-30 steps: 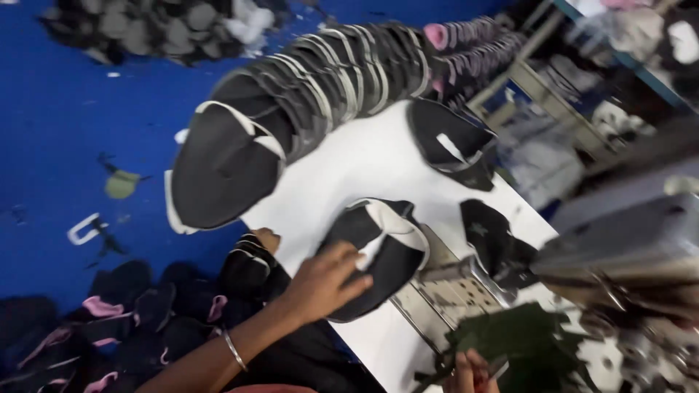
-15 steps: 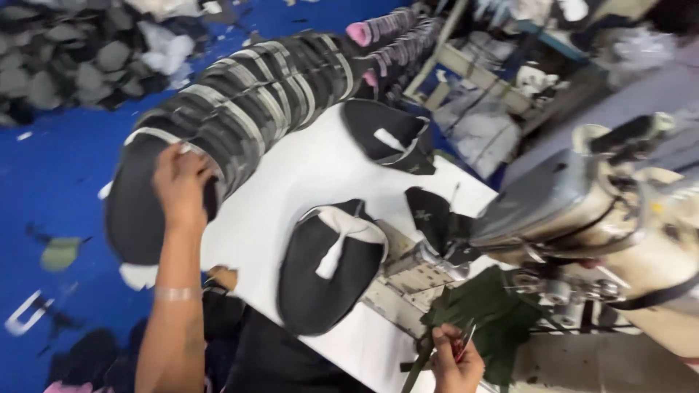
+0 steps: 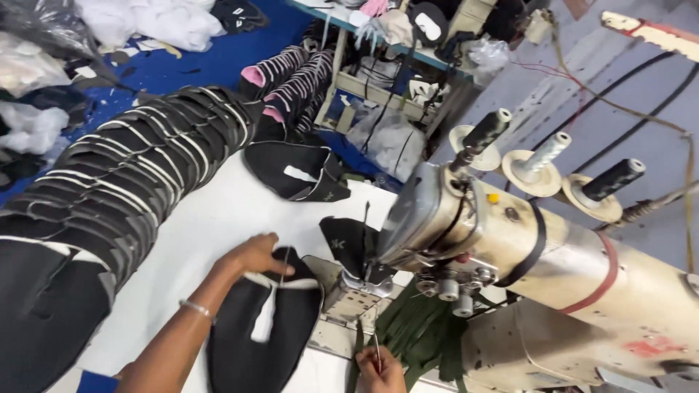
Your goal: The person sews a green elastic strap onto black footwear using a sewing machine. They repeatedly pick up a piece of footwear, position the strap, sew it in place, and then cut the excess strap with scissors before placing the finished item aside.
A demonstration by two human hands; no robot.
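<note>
Lower centre of the frame: the right hand [image 3: 380, 370] pinches a thin metal tool [image 3: 377, 348], its tip up near the sewing machine [image 3: 510, 255]. Just above and left, the left hand [image 3: 256, 255] lies flat, fingers together, pressing the top of a black shoe upper [image 3: 266, 335] on the white table [image 3: 211, 218], apparently to steady it beside the needle. Upper left, a long stack of uppers [image 3: 124, 182] lies within reach.

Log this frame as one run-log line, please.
left hand: resting on black shoe upper | right hand: pinching thin tool, at green straps | sewing machine: ahead
</note>
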